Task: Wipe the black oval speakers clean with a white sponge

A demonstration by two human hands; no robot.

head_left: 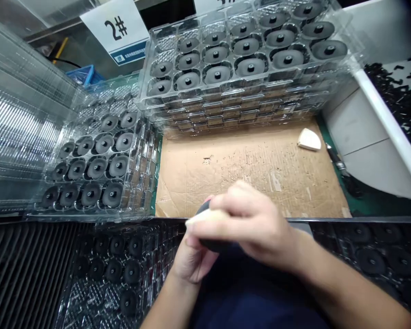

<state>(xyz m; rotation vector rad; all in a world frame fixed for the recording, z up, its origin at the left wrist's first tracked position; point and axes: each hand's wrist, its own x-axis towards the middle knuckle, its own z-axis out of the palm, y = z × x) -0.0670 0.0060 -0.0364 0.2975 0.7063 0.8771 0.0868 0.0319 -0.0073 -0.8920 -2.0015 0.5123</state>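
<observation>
Cardboard (226,169) covers the middle of the bench (380,205); I work at the near edge. Below that edge, to the left, lower trays (147,258) sit in shadow. Just outside the edge, my left grip (192,260) is curled around a black round part (215,245), and my right grip (253,219) pinches a pale piece (205,220) against it, too blurred to name. A slack left hold, or pressure off-centre from the right, could, I judge, twist the part free, with no bench under it to catch it.

Farther in, by the bench's left side, a left tray stack (134,183) stands close enough for an elbow to jolt. Near the cardboard's far right corner lies a white block (309,139), beside a dark slim tool (337,160); a wide forearm swing might knock either. Along the far edge rises a tall tray stack (222,103); bumping it could unseat the discs (251,66) on top.
</observation>
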